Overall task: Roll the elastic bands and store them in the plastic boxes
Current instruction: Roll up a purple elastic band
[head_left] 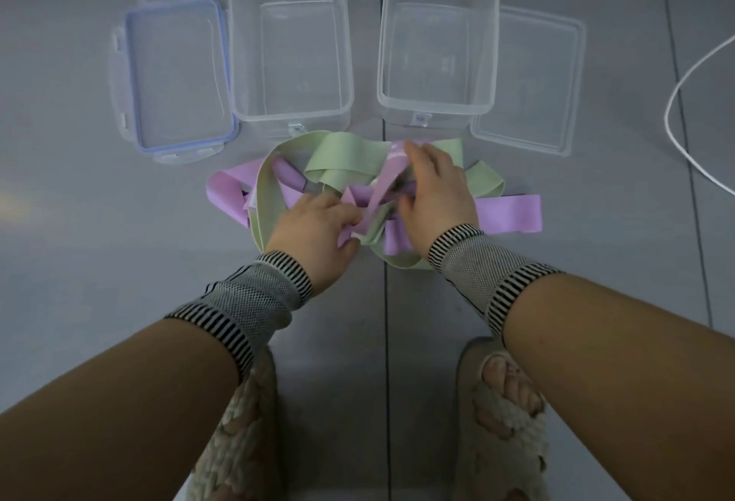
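Elastic bands (pixel 358 182) tangled on grey floor (pixel 79 222).

I am seeing both clear boxes (pixel 292 43) (pixel 437 35) standing open-topped just beyond the tangled bands (pixel 342 166), leaving entry from above unobstructed. Lids are lying flat outside them, one left (pixel 175 78), one right (pixel 533 82); a white cable (pixel 684 94) is looping far right.

Both hands (pixel 318 226) (pixel 433 186) grip tangled elastic bands (pixel 342 158) (green, purple) below plastic boxes (pixel 290 43).
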`<state>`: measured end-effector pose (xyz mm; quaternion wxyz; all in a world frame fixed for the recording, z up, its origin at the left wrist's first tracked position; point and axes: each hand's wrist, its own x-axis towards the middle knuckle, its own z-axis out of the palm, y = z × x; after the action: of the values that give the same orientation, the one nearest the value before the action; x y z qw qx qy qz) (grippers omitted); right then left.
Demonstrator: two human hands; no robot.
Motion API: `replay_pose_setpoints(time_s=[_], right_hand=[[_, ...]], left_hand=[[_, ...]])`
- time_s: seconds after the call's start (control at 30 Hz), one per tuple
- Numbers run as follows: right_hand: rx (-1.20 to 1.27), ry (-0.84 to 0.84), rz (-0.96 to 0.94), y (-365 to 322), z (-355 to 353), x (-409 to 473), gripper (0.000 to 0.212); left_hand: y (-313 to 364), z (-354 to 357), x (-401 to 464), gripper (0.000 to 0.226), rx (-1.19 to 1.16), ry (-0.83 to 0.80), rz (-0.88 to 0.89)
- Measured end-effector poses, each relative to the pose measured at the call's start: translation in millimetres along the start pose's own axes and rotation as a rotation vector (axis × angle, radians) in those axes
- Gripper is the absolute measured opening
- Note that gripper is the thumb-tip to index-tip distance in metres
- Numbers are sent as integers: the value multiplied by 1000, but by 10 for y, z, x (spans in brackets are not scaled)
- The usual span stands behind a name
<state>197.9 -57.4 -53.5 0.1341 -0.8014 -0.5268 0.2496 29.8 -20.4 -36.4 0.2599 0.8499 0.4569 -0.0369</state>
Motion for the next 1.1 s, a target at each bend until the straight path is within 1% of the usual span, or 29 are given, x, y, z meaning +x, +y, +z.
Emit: replay_pose_setpoints(time_s=[0.07, 0.13, 0.17, 0.23, 0.3, 0.33, 0.4, 0.43, 0.5, 0.57, 0.63, 0.7, 0.77, 0.8, 0.83, 0.9, 0.93, 1.0, 1.03, 1.1], right_hand=[[-101, -93, -11, 6, 24, 39, 56], [-125, -122, 14, 20, 39, 56, 48], [-111, -119, 32, 24, 47, 59, 42], [-89, -99, 46, 34, 61, 56, 32], [-58, -52, 43, 58, 45, 32, 25], [-27, -25, 42, 73, 23, 7, 24], [24, 25, 25, 106, -32, -71, 27], [37, 51, 10, 130, -58, -115, 29], [61, 126, -9, 191, -116, -192, 32], [120, 210, 36, 252, -195, -235, 34], [188, 254, 212, 341, -298, -225, 31], [168, 254, 438, 498, -363, -189, 25], [126, 238, 578, 655, -384, -189, 30], [143, 244, 608, 717, -386, -198, 29], [181, 251, 618, 767, -379, -206, 29], [202, 241, 580, 841, -355, -215, 37], [166, 206, 547, 871, -329, -221, 40], [112, 99, 493, 922, -241, -242, 44], [111, 43, 482, 934, -196, -260, 46], [80, -57, 465, 946, -138, -281, 46]], left_hand=[[2, 43, -62, 35, 2, -80, -21], [9, 58, -116, 44, -87, -128, -62], [14, 65, -132, 43, -148, -140, -76], [36, 49, -130, 35, -260, -156, -117], [56, 15, -87, 30, -341, -82, -184], [46, 0, -49, 28, -343, 2, -203], [24, -40, 48, 25, -264, 190, -204], [26, -61, 105, 24, -209, 255, -189], [76, -84, 219, 26, -125, 292, -140], [176, -76, 336, 29, -92, 267, -104], [276, -27, 438, 30, -57, 200, -68], [353, 39, 479, 30, -15, 58, -96], [405, 103, 461, 30, -43, -41, -150], [417, 137, 443, 30, -63, -28, -145], [427, 165, 425, 32, -67, 23, -123], [447, 205, 412, 43, -18, 105, -79], [458, 218, 410, 51, 35, 84, -66], [467, 268, 408, 63, 188, -37, -55], [455, 303, 410, 66, 254, -91, -63], [389, 341, 425, 66, 305, -153, -126]])
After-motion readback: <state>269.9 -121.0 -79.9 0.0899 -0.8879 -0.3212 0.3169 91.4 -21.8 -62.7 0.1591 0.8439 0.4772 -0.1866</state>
